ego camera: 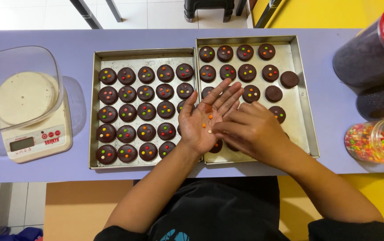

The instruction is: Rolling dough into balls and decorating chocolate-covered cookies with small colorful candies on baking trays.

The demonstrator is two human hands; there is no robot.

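Head view, looking straight down: tiny coloured candy bits (209, 121) lie in the cupped palm of the left hand (205, 119), which is held flat and open, palm up, over the seam between two trays. Right hand (249, 130) comes across from the right, fingertips pinched narrow at the palm's edge, right by the candy; whether a bit is actually in that pinch, I cannot tell. Under both hands sits the right tray (302, 96), partly filled with round chocolate cookies (247, 72), most dotted with colour, a few plain. Left tray (94, 109) touches it, packed in neat rows with decorated cookies. Both trays rest on the lilac bench (330, 111). Far right, a jar of coloured sprinkles (370, 140) lies on its side near dark-filled jars. Far left, a kitchen scale (37, 140) carries a clear container.
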